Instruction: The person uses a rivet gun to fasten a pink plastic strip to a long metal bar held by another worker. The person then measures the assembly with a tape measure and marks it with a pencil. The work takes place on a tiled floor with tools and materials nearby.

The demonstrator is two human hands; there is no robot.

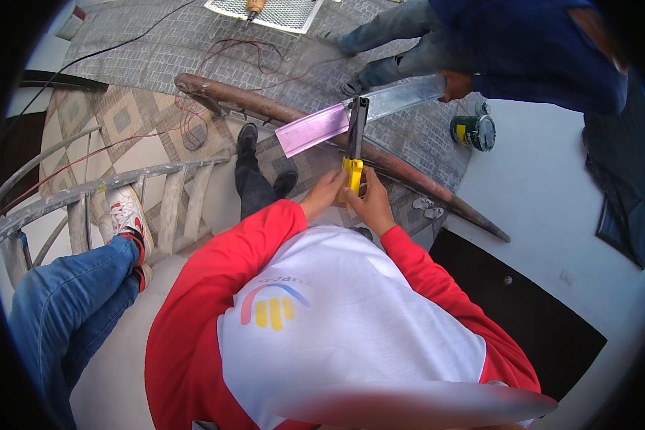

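Yellow tool (353,169), pinched between my left hand (324,194) and right hand (375,206), runs lengthwise forward from my grip, its far end beside the pink strip (312,130).

A head-worn fisheye camera is looking steeply down and forward; the wearer's shirt (358,301) is filling the near foreground, the left hand (323,195) and right hand (373,204) sitting beyond, above tiled floor (140,68).

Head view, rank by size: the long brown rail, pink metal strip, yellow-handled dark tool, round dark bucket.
Largest: long brown rail
Pink metal strip and yellow-handled dark tool: too alike to rank
Smallest: round dark bucket
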